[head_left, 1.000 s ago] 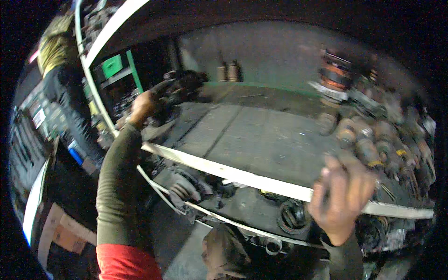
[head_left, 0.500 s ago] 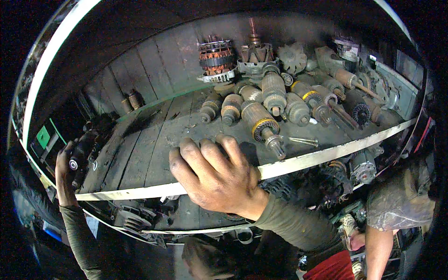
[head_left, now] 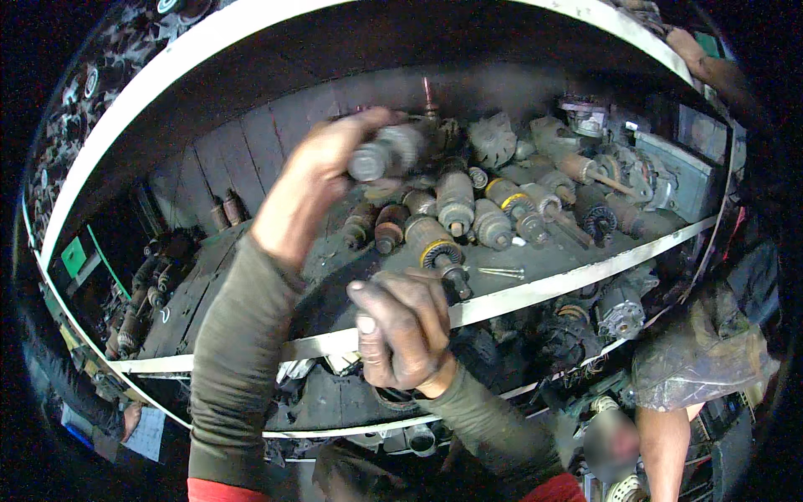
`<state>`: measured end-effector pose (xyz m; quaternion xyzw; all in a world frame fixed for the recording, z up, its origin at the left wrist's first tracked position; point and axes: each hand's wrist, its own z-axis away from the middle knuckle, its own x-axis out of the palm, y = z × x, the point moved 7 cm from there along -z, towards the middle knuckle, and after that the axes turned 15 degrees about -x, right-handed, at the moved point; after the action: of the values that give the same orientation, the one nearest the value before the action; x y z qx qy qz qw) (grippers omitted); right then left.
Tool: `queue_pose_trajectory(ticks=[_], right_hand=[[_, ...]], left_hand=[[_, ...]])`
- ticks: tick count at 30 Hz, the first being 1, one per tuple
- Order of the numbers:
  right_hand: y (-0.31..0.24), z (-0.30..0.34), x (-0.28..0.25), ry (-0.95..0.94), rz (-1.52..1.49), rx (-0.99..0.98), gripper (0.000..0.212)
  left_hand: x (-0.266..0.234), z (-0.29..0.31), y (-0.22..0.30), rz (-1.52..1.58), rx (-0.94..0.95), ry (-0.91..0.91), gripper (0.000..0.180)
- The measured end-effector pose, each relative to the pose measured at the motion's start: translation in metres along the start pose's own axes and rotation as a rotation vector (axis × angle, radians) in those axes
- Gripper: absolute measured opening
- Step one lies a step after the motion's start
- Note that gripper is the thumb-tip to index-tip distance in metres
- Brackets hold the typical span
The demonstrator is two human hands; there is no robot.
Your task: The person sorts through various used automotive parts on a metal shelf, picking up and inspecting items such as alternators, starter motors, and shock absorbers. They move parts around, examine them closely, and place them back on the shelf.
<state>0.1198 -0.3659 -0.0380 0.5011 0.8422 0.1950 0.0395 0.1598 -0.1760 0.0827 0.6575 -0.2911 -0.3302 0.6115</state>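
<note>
A cylindrical metal part (head_left: pixel 372 161), blurred by motion, is located just above and left of the center of the frame, raised in front of the rear of the shelf (head_left: pixel 213 280). The left hand (head_left: pixel 330 155) grips this part, its fingers wrapped over the upper side; the round end of the part faces the viewer. The right hand (head_left: pixel 406 326) is located at the center, slightly below the midline, in front of the white front edge (head_left: pixel 535 293) of the shelf, with its fingers curled inward; how far they close, and whether they enclose anything or touch the edge, cannot be told. Immediately above and right of the right hand, an armature with a yellow band (head_left: pixel 433 243) lies on the shelf, its shaft directed toward the front edge. Two thin metal rods (head_left: pixel 502 272) lie just right of that shaft. Further cylindrical armatures (head_left: pixel 456 201) are grouped at the center right, with a finned round part (head_left: pixel 493 140) behind them. Two small cylinders (head_left: pixel 226 209) stand at the rear of the shelf, left of center. A round metal housing (head_left: pixel 621 314) is located beneath the front edge at the right. At the lower left, another person's hand (head_left: pixel 131 418) is positioned beside a white sheet (head_left: pixel 146 433).
</note>
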Motion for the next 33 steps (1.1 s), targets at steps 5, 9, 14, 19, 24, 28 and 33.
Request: queue_pose_trajectory(ticks=[5,9,14,19,24,28,33], right_hand=[[0.009,0.002,-0.017,0.198,0.014,0.149,0.029],[0.03,0.016,-0.033,0.467,-0.093,0.462,0.037],[0.038,0.02,-0.033,0.562,-0.212,0.505,0.039],[0.034,0.019,-0.029,0.499,-0.132,0.415,0.037],[0.031,0.02,-0.028,0.348,-0.043,0.393,0.032],[0.026,0.008,-0.02,0.151,0.014,0.491,0.035],[0.033,-0.028,0.04,-0.229,-0.439,1.039,0.03]], left_hand=[[0.097,-0.105,0.015,-0.383,0.078,0.11,0.04],[0.156,-0.154,0.017,-0.9,-0.001,0.383,0.054],[0.195,-0.132,0.015,-1.432,0.225,0.092,0.062],[0.12,-0.053,0.041,-1.143,0.308,0.079,0.063],[-0.022,0.084,0.036,-0.974,0.52,0.274,0.043],[-0.179,0.232,-0.021,-0.522,0.557,0.914,0.032],[-0.303,0.36,-0.128,-0.163,0.786,1.611,0.024]])
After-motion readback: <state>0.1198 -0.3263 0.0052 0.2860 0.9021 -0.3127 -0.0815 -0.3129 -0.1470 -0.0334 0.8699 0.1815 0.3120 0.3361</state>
